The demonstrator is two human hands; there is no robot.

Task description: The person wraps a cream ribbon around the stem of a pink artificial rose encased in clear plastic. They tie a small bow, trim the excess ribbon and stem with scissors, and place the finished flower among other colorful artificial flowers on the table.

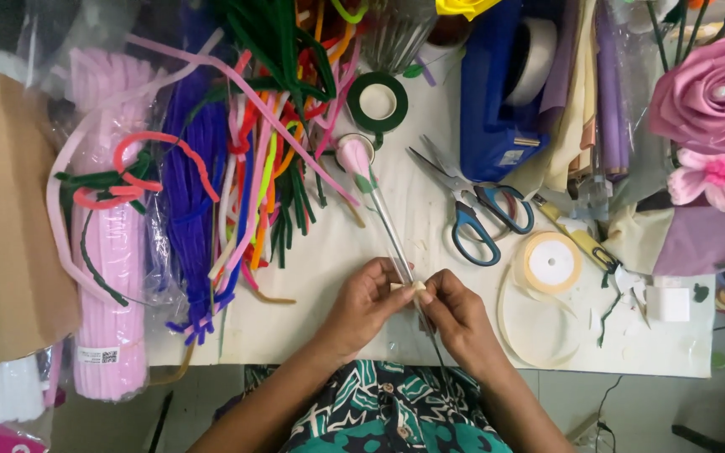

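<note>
While hands pinch the stem [388, 231], scissors [472, 210] lie beside.

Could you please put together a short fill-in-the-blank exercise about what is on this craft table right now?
1. The left hand and right hand pinch the thin stem of a flower bud whose colour is ____.
2. The scissors have handles coloured ____.
3. The roll of green tape lies ____ the bud, toward the table's far side.
4. The spool of cream ribbon lies to the ____ of the scissors.

Missing words: pink; blue; beyond; right
</note>
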